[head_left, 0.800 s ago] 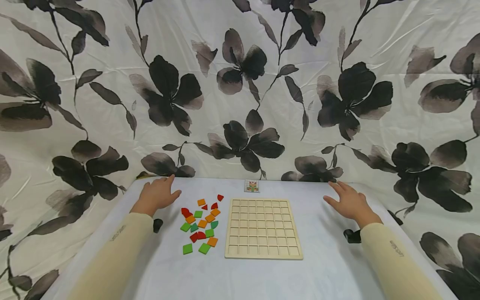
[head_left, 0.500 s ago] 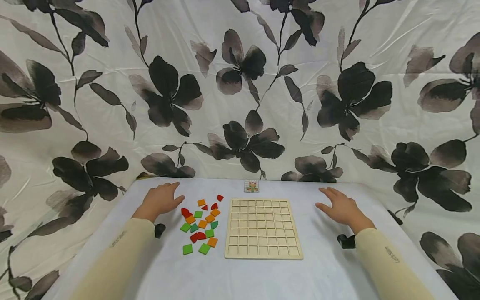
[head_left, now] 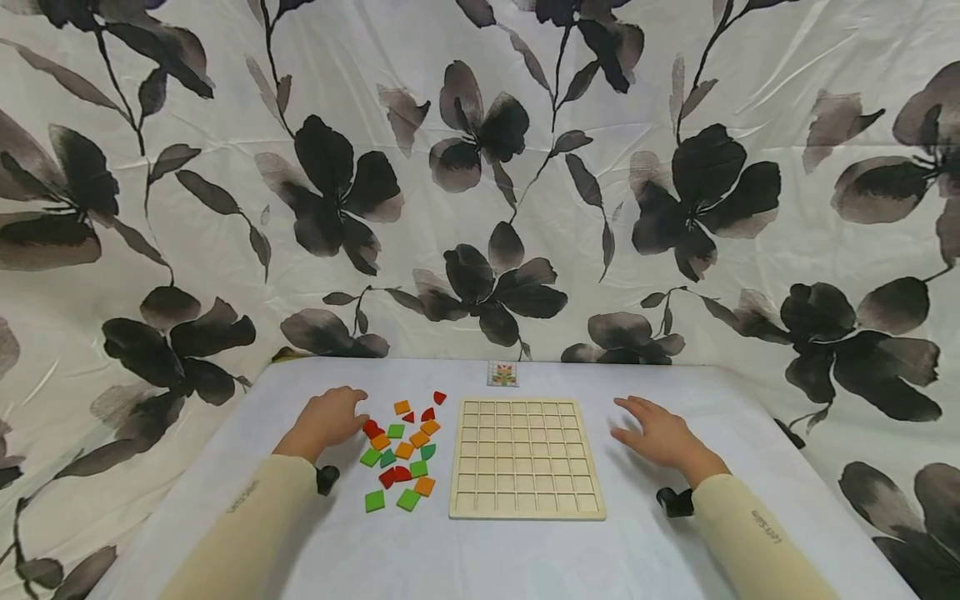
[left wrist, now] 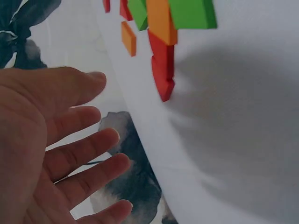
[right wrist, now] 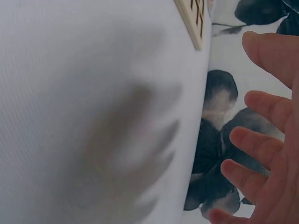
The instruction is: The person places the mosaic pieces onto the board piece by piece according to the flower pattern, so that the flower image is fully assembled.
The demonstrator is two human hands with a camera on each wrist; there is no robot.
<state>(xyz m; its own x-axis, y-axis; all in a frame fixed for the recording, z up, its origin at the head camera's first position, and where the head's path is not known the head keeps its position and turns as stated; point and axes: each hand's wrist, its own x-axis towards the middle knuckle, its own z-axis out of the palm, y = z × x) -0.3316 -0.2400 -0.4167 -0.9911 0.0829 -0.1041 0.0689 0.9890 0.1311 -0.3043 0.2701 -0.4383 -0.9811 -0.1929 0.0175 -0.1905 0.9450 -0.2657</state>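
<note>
My left hand point(head_left: 326, 422) hovers over the table at the left of a loose spread of flat coloured pieces, nearest to a red piece point(head_left: 371, 428). Its fingers are spread and relaxed in the left wrist view, and it holds nothing. Among the pieces are green squares point(head_left: 375, 501), orange squares point(head_left: 423, 486) and red and teal curved pieces. A pale wooden grid board point(head_left: 527, 512) with square cells lies right of them. Farther right, my right hand point(head_left: 660, 433) hangs above the cloth, fingers apart, with nothing in it; its shadow shows below in the right wrist view.
A small card point(head_left: 502, 373) with a coloured pattern on a grid lies behind the board, near the table's back edge. White cloth covers the table point(head_left: 525, 562). Behind it hangs a white curtain point(head_left: 480, 208) with dark flowers.
Both hands have come inward and nearer to me, the left toward the coloured pieces, the right toward the board. The pieces and the board have stayed in place.
</note>
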